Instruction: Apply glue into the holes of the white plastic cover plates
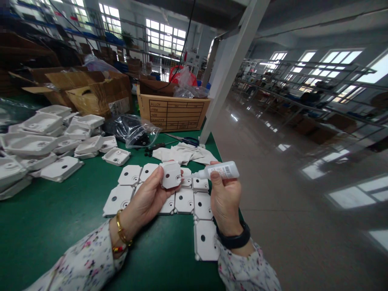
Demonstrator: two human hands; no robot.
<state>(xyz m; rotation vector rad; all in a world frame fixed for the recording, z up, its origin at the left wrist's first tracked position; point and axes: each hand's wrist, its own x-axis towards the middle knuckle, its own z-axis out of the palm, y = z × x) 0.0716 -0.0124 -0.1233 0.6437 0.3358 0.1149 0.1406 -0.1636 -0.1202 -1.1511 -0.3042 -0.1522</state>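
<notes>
My left hand grips a small white square plastic cover with a round hole, holding it up above the bench. My right hand is closed round a small white glue bottle held sideways, its nozzle touching the cover's right edge. Under both hands several more white square covers lie flat in rows on the green bench.
A heap of white plastic trays fills the left. Behind stand a clear plastic bag, white cloth gloves, scissors and cardboard boxes. A white post rises at the bench's right edge; polished floor lies beyond.
</notes>
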